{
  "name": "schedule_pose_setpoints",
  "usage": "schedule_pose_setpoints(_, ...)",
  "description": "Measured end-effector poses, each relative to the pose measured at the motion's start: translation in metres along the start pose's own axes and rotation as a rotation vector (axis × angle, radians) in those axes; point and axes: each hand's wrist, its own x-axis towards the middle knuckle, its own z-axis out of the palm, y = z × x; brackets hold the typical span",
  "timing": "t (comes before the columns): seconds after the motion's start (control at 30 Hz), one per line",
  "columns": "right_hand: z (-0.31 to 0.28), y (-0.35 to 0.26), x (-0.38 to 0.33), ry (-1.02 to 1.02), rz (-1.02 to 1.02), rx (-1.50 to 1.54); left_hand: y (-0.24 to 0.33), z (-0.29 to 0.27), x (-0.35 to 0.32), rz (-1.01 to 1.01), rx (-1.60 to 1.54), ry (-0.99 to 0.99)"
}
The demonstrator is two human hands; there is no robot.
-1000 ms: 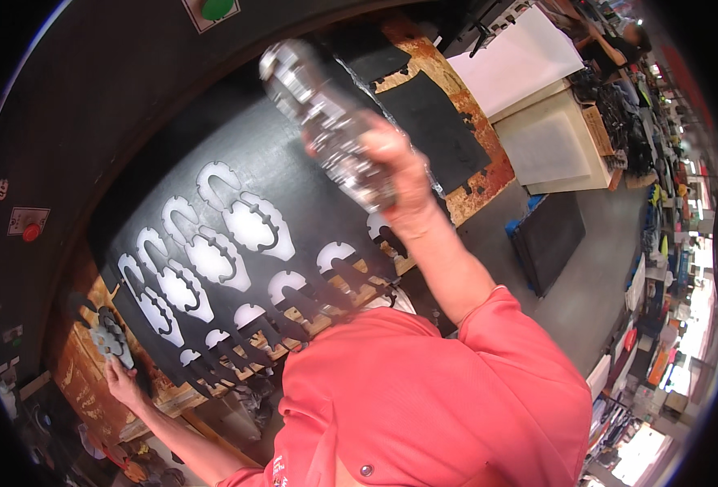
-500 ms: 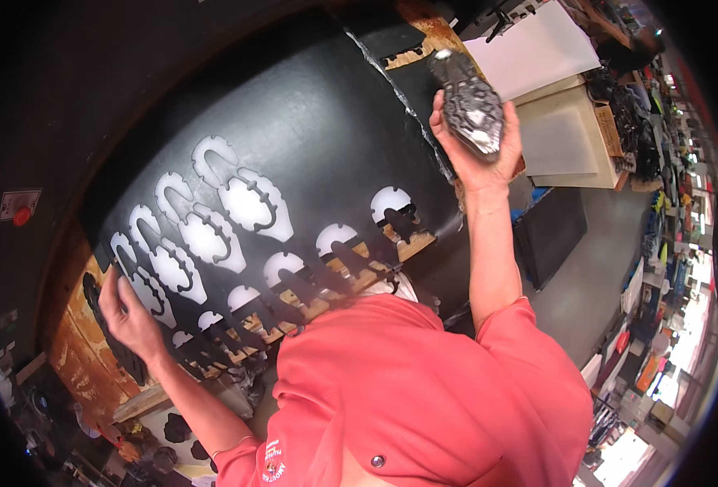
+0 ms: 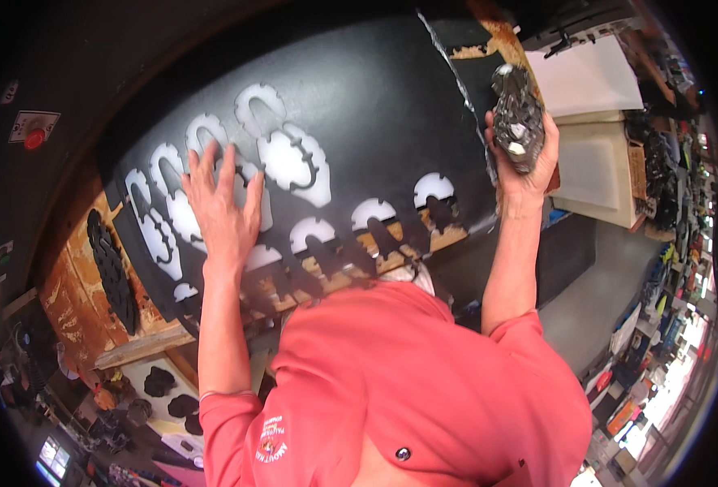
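A large black sheet [image 3: 375, 122] lies before me, with rows of sole-shaped and arch-shaped cut-outs through which white shows. Over its left part is my left hand [image 3: 223, 213], fingers spread and nothing in them; they cover some of the cut-outs, and whether they touch the sheet I cannot tell. At the right, beyond the sheet's ragged pale edge, my right hand [image 3: 529, 166] grips a dark, glossy, sole-shaped block [image 3: 519, 122] with a knobbly top. My palm hides its underside. A black lobed sole-shaped piece [image 3: 111, 272] rests on worn wood left of the sheet.
White sheets [image 3: 586, 77] and a pale box [image 3: 590, 162] stand at the far right. A wooden strip [image 3: 144, 345] runs below the lobed piece, with dark scraps [image 3: 160, 381] near it. A red round button [image 3: 34, 140] is at the far left.
My left hand has moved from the sheet's left edge, beside the lobed piece, rightward over the cut-outs. The right hand still holds the glossy block. The view has shifted.
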Motion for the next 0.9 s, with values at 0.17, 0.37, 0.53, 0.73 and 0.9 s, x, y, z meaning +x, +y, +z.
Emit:
schedule_pose_setpoints(0.17, 0.022, 0.015, -0.025, -0.114, -0.501, -0.892, -0.001, 0.004, 0.002, -0.044, 0.066, -0.035)
schedule_pose_setpoints(0.37, 0.078, 0.079, -0.052, -0.434, -0.827, -1.169, -0.009, 0.004, 0.005, -0.061, 0.111, -0.020)
schedule_pose_setpoints(0.53, 0.115, 0.121, -0.060, -0.547, -0.980, -1.267, -0.017, -0.001, 0.007, -0.063, 0.140, -0.013)
schedule_pose_setpoints(0.73, 0.127, 0.130, -0.062, -0.535, -0.983, -1.325, -0.031, -0.007, 0.010, -0.090, 0.089, 0.002)
schedule_pose_setpoints(0.9, 0.135, 0.140, -0.060, -0.575, -1.002, -1.244, -0.042, -0.011, 0.012, -0.116, 0.069, 0.059)
